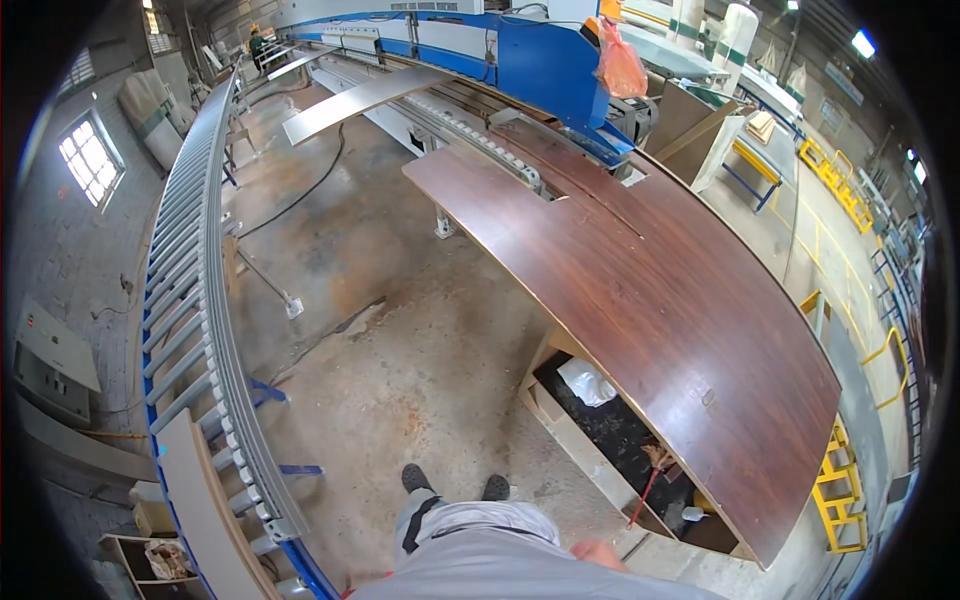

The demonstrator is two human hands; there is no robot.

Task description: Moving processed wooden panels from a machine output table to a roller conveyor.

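With right hand (597,553) low beside the body, cannot tell whether clenched or loose; left hand out of view. Note worktop (640,290) to the right, not touched. Probably best to keep clear of its edge when turning. Underneath, open bin (577,450) with white plastic (587,383) and brush (650,484); near left, box (150,581) of scraps (168,560).

Through the head camera I saw only part of my bare right hand (597,554), low beside my torso in smooth grey cloth (500,572); its fingers were too hidden for me to read. My feet in dark, speckled shoes (415,478) stood slightly apart, toes forward.
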